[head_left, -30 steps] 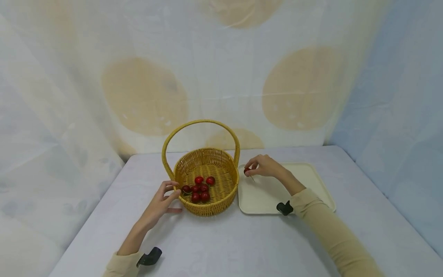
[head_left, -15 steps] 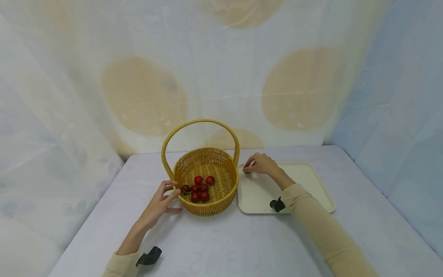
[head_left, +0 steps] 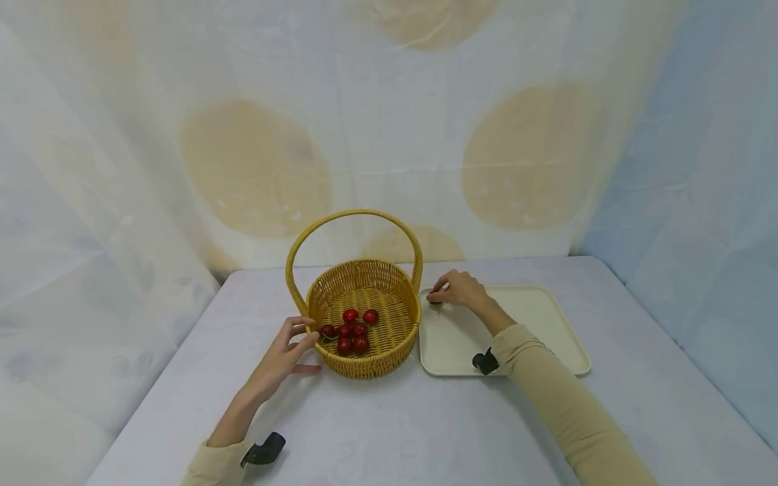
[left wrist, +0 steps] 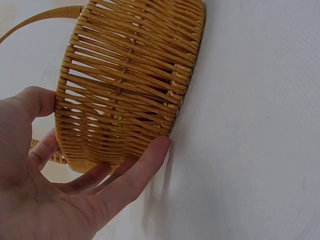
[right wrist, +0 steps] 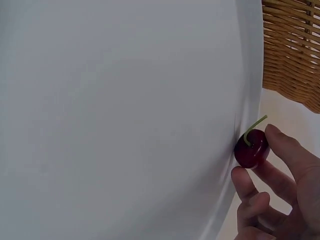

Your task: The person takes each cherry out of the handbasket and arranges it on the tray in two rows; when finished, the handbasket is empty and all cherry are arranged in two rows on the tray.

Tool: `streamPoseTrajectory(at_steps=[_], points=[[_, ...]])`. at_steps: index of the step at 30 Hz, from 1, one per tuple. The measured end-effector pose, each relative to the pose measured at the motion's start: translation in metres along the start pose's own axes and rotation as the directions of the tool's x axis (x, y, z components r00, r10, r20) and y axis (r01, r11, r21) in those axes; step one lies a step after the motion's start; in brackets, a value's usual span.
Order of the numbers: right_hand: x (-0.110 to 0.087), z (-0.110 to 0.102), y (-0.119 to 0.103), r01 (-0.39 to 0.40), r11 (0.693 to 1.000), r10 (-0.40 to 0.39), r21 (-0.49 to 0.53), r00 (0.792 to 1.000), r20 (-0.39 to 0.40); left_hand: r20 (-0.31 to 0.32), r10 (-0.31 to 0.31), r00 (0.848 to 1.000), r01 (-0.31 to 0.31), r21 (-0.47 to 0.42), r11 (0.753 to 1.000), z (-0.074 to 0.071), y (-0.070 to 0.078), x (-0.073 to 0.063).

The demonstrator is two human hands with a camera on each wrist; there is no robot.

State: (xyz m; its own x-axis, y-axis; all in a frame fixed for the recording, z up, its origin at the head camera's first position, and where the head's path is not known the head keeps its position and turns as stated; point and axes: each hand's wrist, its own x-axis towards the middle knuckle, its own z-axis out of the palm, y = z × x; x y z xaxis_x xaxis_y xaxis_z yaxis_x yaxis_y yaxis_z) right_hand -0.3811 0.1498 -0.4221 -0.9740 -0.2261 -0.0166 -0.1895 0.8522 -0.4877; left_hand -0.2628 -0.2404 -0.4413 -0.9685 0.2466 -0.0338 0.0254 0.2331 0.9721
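Observation:
A round yellow wicker basket (head_left: 365, 368) with a tall hoop handle stands on the table. Several red cherries (head_left: 344, 345) lie together inside it, towards its front. My left hand (head_left: 281, 354) holds the basket's left side, thumb at the rim and other fingers along the woven outer wall (left wrist: 120, 90). To the right of the basket lies a cream rectangular tray (head_left: 516, 337). Over its back left corner my right hand (head_left: 460, 290) pinches a dark red cherry (right wrist: 252, 150) by its sides. This cherry's green stem (right wrist: 256, 122) sticks up free, and the fruit is right at the tray's raised edge (right wrist: 250, 75).
A pale cloth (head_left: 401, 425) covers the table. Light curtains (head_left: 389, 135) with round tan patches hang behind and at both sides. The basket's handle (head_left: 352, 212) arches high above its rim, and the tray's left edge sits close beside the basket.
My right hand has shifted slightly left with the cherry, its forearm swinging left too, and then stayed nearly still. My left hand and the basket keep their place.

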Motion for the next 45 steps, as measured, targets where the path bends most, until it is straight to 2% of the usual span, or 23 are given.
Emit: streamPoseTrajectory(at_steps=[11,17,21,24,30,36,45], points=[[-0.003,-0.007,0.003,0.015,1.000,-0.015,0.013,1.000,0.004,-0.010,-0.003,1.000,0.003,0.001,1.000,0.001,0.000,0.000],[-0.005,-0.017,0.004,0.082,0.997,-0.082,0.012,0.997,0.001,-0.019,-0.012,1.000,0.012,0.010,1.000,0.002,0.000,0.000],[-0.011,-0.027,0.002,0.128,0.986,-0.132,0.103,0.991,0.028,-0.022,-0.009,1.000,0.010,0.009,1.000,0.002,0.000,0.000],[-0.017,-0.033,0.001,0.155,0.973,-0.166,0.168,0.985,0.053,-0.021,-0.006,1.000,0.006,0.011,1.000,0.001,-0.001,0.000],[-0.032,-0.044,-0.007,0.205,0.956,-0.228,0.209,0.969,0.093,-0.018,-0.004,1.000,0.004,0.011,1.000,0.001,0.000,-0.001],[-0.048,-0.051,-0.020,0.266,0.935,-0.301,0.235,0.944,0.131,-0.008,-0.002,1.000,0.002,0.010,1.000,0.002,0.000,-0.001],[-0.054,-0.050,-0.041,0.327,0.919,-0.366,0.220,0.915,0.169,-0.014,-0.010,1.000,0.010,0.001,1.000,0.003,0.000,0.000]])
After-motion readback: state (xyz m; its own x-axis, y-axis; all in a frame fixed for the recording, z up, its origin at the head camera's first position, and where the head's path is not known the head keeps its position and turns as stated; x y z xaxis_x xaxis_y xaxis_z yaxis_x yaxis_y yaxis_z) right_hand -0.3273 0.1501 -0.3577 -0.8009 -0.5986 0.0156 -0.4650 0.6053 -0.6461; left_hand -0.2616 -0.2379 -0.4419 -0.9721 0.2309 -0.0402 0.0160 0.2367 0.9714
